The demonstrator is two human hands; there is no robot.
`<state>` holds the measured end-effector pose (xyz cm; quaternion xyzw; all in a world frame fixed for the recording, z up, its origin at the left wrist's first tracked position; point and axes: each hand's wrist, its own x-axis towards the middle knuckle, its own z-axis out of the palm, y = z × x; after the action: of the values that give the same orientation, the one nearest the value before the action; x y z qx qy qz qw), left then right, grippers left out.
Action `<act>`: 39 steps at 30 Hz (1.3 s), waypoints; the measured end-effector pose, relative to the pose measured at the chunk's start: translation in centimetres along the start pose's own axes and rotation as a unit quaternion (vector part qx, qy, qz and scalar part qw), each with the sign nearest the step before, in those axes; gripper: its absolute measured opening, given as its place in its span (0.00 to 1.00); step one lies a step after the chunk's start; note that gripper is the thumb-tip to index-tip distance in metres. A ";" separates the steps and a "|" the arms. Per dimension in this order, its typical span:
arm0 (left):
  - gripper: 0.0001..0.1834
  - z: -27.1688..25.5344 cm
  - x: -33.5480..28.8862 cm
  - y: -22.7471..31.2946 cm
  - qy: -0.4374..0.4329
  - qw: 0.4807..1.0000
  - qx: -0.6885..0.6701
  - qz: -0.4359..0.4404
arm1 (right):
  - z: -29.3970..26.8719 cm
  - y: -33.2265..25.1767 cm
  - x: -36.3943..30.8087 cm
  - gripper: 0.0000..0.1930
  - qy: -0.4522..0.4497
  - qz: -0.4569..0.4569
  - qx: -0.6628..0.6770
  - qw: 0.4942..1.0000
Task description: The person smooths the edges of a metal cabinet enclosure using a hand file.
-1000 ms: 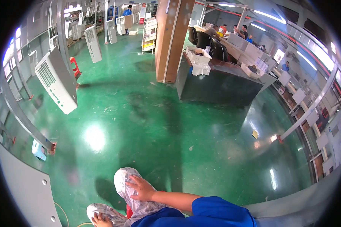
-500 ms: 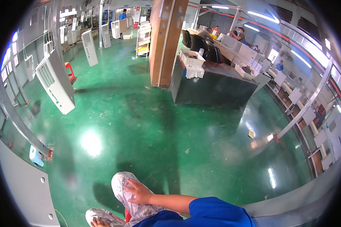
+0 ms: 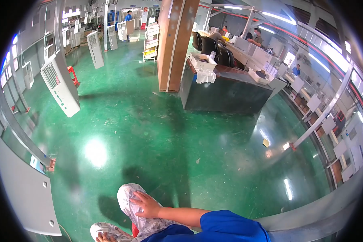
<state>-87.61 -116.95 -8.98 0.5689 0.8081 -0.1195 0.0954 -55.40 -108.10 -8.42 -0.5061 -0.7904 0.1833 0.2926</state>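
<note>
right hand [image 3: 147,205] flat on wrapped bundle [image 3: 130,201], grip unclear | bundle's long axis runs upper-left to lower-right, bottom centre | left hand [image 3: 103,237] at bottom edge, grip unclear

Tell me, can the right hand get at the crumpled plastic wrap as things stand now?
Probably yes: the right hand already rests on the crumpled plastic wrap, fingers spread over it, and nothing lies between them.

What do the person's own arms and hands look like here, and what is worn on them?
The right hand is bare, with no glove, ring or watch visible. The right forearm is uncovered up to a short bright blue sleeve near the elbow. Only the fingertips of the left hand show at the lower edge, also ungloved.
</note>
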 end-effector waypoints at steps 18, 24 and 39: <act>0.28 0.9 0.1 -0.9 0.013 1.000 0.022 0.011 | 0.3 -0.2 0.0 0.37 0.001 -0.005 0.010 1.000; 0.28 -0.6 -0.3 0.3 0.009 1.000 0.010 0.010 | 0.2 0.2 -0.2 0.37 0.010 -0.005 0.008 1.000; 0.25 -1.4 -0.6 0.9 0.016 1.000 0.005 0.021 | 0.0 0.5 -0.3 0.38 0.003 0.002 0.005 1.000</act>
<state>-86.62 -116.77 -7.54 0.5880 0.7968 -0.1124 0.0820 -54.96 -108.20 -8.78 -0.5068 -0.7876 0.1858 0.2972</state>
